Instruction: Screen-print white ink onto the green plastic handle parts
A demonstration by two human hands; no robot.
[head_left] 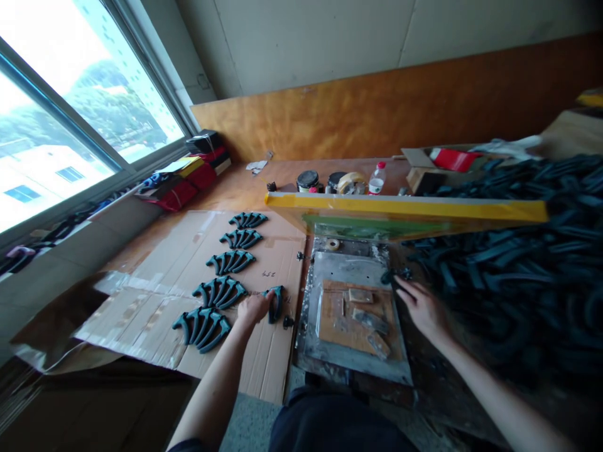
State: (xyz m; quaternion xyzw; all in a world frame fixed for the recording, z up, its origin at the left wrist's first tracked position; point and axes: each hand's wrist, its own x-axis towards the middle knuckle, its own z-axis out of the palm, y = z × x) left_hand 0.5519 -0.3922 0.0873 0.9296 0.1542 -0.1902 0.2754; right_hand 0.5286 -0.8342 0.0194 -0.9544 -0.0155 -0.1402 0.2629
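Left hand (253,309) is out over the cardboard sheet (264,370), fingers curled around one dark curved handle part (276,303), pinching its left side. That part sits on the cardboard near the sheet's right edge, just right of the nearest laid-out groups and just left of the metal plate (348,267).

Right hand (421,307) rests at the right edge of the metal plate, fingers spread loosely and pointing up-left, tips near a small dark knob (394,275). Can't tell if it touches the knob; it holds nothing.

On the cardboard: five fanned groups of handle parts (221,292) in a diagonal row running from near-left to far-right. Handwritten mark beside them, too small to read.

On the metal plate: a brown jig board (336,329) with small blocks on it. A yellow-framed screen (405,207) is tilted up over the far end of the plate.

Right of the plate: big loose pile of the same dark parts (518,251). Far side of the bench: two tins (308,181), tape roll (351,182), plastic bottle (376,178). Window (70,107) on the left
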